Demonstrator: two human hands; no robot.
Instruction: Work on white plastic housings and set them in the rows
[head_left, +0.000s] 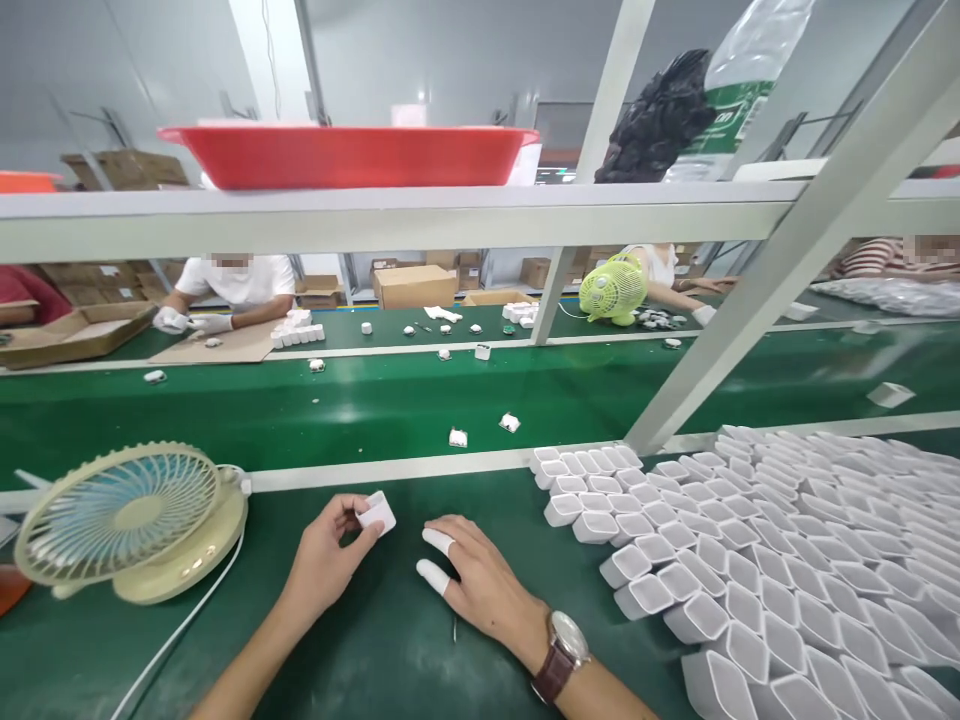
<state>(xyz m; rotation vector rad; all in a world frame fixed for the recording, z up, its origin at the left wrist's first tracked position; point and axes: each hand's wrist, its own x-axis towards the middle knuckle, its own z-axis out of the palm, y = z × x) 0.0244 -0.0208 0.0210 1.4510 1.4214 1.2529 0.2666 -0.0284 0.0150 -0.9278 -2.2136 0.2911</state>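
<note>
Because the white housing (381, 512) looks like a small, thin-walled plastic box, you can expect it to feel light and stiff, with hardly any weight pulling on your fingers. It is in your left hand (330, 550), just above the near side of the green table (360, 660), to the left of your other hand. Your left thumb and curled fingers are closed on it from the left, leaving its right side free and part of its hollow in sight. How hard you are pressing cannot be told from here.

Your right hand (484, 585) has nothing in its grip; it rests low over the table with thumb and forefinger apart, each in a white finger cover (433, 577). A thin piece (454, 628) lies just below that hand, too small to make out.

The walls are probably smooth and a little slippery to bare skin, so the covered fingertips may grip or slide differently from your left ones. The best hold is likely on two opposite outer walls, low and near the corners, where the shell should be stiffest; a pinch at the open rim could flex it or mark the finish. It should not be fragile, though a knock might scuff it. To your right, similar housings (716, 685) stand packed close in rows, mouths up, so the outer ones offer the freest walls to take hold of.
</note>
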